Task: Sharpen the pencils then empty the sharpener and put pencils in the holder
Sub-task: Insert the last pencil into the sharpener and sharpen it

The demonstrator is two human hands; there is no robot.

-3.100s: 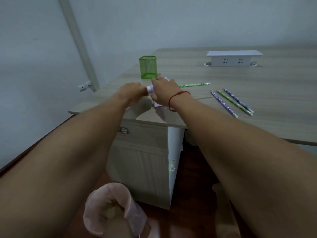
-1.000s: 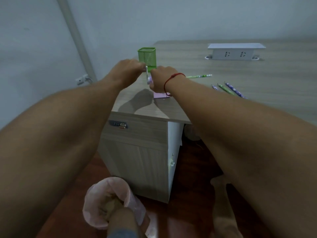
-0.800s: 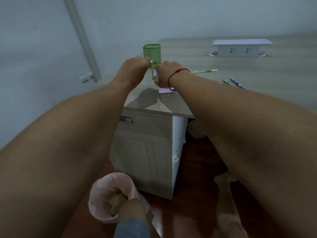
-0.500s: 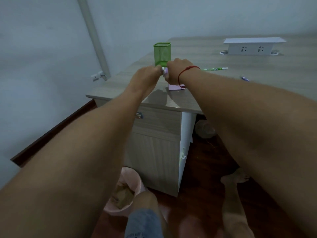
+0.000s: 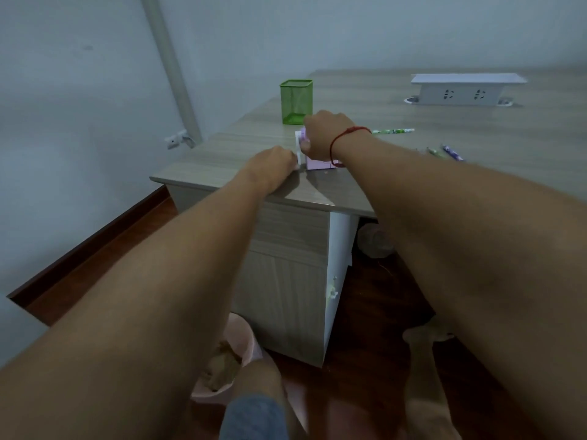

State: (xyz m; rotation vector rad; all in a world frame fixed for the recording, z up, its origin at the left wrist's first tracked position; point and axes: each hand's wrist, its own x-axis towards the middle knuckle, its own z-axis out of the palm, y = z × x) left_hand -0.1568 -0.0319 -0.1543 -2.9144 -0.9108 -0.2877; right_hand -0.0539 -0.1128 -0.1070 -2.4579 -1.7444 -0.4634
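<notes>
A pink crank sharpener (image 5: 317, 163) stands near the desk's front left corner. My right hand (image 5: 324, 134) grips its top and hides most of it. My left hand (image 5: 273, 166) pinches the white crank handle (image 5: 298, 152) on its left side, low in its turn. A green mesh holder (image 5: 296, 101) stands behind the sharpener. A green pencil (image 5: 392, 131) lies to the right of my right hand. Several more pencils (image 5: 444, 151) lie further right, partly hidden by my right forearm.
The wooden desk (image 5: 413, 122) carries a white socket box (image 5: 465, 90) at the back right. A pink bin (image 5: 228, 360) with shavings stands on the floor below the desk's cabinet (image 5: 286, 281). My knee and feet show at the bottom.
My left hand has swung the crank handle from the top of its turn down to the bottom. My right hand has stayed on the sharpener. The camera has shifted left.
</notes>
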